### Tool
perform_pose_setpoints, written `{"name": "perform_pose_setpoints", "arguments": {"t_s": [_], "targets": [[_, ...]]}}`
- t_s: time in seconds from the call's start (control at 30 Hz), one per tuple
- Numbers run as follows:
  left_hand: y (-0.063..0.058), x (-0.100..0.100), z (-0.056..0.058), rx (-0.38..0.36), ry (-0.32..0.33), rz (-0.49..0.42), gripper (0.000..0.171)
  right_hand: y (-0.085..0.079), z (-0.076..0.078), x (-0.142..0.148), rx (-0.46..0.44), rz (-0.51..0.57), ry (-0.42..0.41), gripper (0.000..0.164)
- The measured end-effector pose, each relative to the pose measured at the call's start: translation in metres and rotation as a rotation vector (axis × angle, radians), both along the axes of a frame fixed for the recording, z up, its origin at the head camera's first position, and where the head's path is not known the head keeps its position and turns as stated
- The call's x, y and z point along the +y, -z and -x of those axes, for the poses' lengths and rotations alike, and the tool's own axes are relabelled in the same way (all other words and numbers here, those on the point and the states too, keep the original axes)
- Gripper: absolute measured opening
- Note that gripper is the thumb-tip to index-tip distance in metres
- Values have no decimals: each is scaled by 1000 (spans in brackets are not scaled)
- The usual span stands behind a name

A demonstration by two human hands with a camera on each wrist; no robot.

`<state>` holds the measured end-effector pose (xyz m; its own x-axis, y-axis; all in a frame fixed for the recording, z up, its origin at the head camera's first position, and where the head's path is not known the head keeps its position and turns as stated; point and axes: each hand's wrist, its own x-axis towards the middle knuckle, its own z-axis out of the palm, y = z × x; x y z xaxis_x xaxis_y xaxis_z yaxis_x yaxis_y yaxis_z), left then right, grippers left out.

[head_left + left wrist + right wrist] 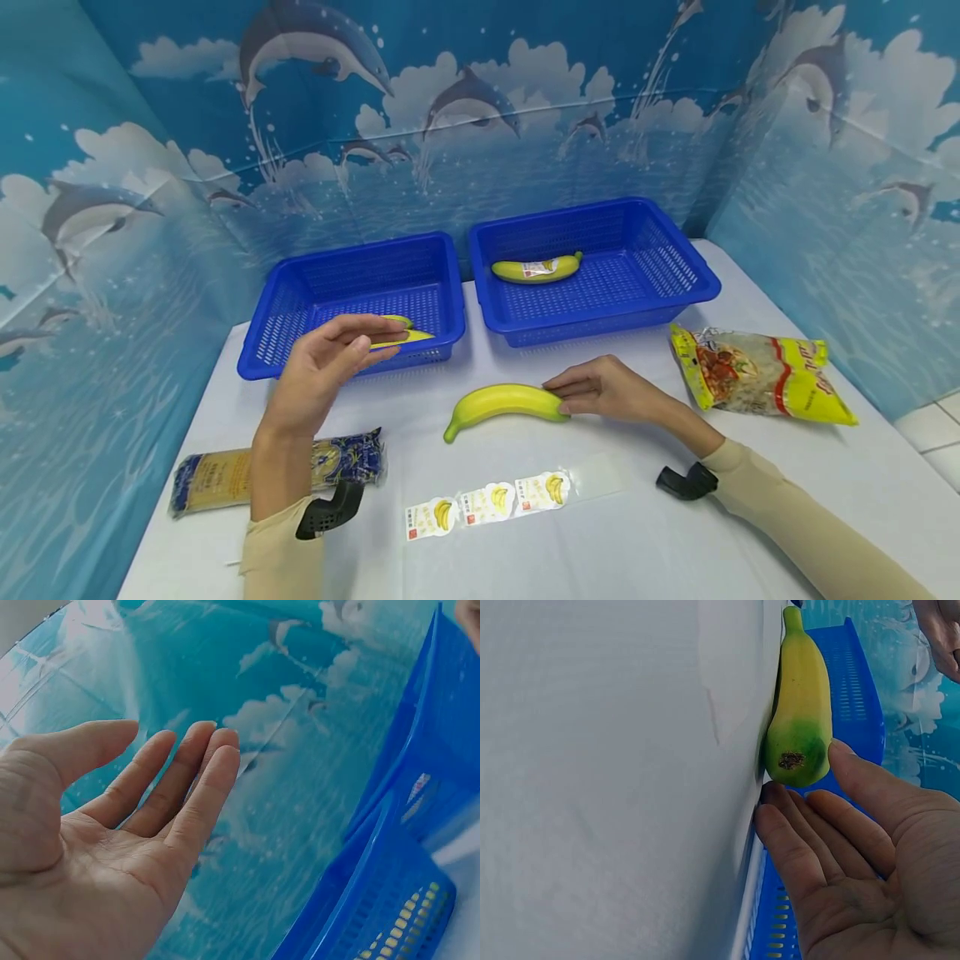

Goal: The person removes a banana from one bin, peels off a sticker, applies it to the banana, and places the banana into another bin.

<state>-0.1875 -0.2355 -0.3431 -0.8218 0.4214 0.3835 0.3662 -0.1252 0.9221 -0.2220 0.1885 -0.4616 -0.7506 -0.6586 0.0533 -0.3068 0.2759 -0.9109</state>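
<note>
On the white table lies a yellow banana [506, 402] with green ends, stem toward the left. My right hand [606, 390] is at its right end, thumb and fingertips touching or very near it; in the right wrist view the thumb [855, 769] meets the banana's blunt end [799, 742] and the fingers lie loosely extended beside it. My left hand [318, 371] is raised in front of the left blue basket [348, 250], fingers extended and palm bare in the left wrist view. Partly hidden behind it, yellow and green fruit [408, 335] shows in that basket.
The right blue basket [592, 321] holds a banana [536, 269] with a label. A strip of banana stickers [489, 503] lies in front. A noodle-like packet [217, 479] is under my left forearm; a yellow food bag [761, 375] is at right. Dolphin-print curtains [480, 167] enclose the table.
</note>
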Motion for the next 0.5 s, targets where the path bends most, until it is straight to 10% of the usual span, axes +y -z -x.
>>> {"name": "perform_pose_setpoints", "arguments": {"t_s": [0.5], "targets": [[19, 63, 1, -133, 218, 291, 27, -1, 0, 0, -28, 9, -8, 41]]}}
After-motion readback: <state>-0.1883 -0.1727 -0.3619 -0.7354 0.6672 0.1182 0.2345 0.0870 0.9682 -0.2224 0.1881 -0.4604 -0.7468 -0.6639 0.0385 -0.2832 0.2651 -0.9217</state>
